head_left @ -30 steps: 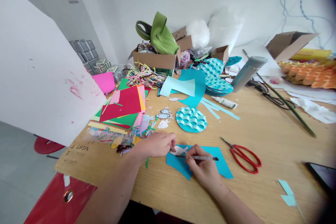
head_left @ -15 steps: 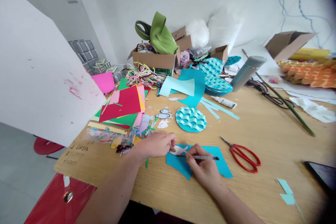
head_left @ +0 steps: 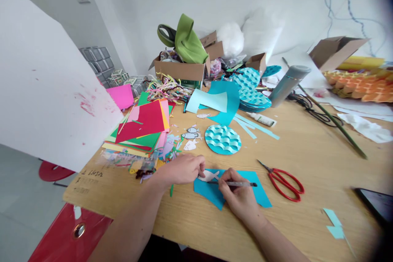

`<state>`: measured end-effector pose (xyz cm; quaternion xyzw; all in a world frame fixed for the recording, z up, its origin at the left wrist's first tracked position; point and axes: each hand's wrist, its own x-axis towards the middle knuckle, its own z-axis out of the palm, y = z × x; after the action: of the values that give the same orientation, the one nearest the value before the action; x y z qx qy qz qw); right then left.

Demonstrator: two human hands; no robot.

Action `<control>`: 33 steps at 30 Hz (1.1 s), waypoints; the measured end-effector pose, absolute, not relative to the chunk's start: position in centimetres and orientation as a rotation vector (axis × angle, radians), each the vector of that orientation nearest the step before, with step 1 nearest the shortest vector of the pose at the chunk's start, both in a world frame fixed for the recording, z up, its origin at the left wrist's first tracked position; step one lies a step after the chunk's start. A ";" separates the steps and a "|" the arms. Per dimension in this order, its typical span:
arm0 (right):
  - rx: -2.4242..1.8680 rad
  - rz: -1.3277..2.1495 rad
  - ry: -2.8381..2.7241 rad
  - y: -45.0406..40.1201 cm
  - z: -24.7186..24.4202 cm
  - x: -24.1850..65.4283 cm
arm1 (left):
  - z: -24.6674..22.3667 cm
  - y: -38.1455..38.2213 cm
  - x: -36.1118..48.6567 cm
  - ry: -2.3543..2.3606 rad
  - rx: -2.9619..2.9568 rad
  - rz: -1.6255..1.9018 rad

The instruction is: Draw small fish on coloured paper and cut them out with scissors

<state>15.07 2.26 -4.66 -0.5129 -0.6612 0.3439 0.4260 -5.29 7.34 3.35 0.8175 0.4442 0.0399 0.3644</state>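
A white paper fish cutout [head_left: 210,175] lies on a blue sheet of paper [head_left: 256,190] near the table's front edge. My left hand [head_left: 188,168] has its fingers curled and presses the fish's head end down onto the sheet. From the right, my right hand [head_left: 241,194] is closed round a pen [head_left: 245,184], its tip at the lower edge of the fish near the tail. The fish's head is partly hidden by my left fingers. Red-handled scissors [head_left: 285,182] lie partly open to the right of the sheet.
A round blue wavy-paper piece [head_left: 223,140] and several fish cutouts [head_left: 190,135] lie beyond my hands. To the left is a stack of coloured paper [head_left: 143,123]. A glue bottle [head_left: 262,119], a grey flask [head_left: 290,86] and a phone [head_left: 376,204] are on the right.
The pen and my right hand have shifted very slightly to the right along the fish's edge. My left hand stays in place on the fish.
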 end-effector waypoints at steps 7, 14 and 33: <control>-1.293 0.837 -1.634 2.3 -4.7 15.1 | 3.3 7.4 -5.3 1.142 2.098 0.092; -1.303 0.821 -1.625 2.3 -4.6 15.1 | 3.1 7.4 -5.3 1.130 2.103 0.112; -1.261 0.867 -1.551 2.1 -4.7 15.4 | 2.9 7.5 -5.4 1.135 2.088 0.129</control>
<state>15.40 2.12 -4.66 -0.5129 -0.6309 0.3526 0.4632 -5.37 7.50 2.90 0.8144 0.4427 0.0502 0.3719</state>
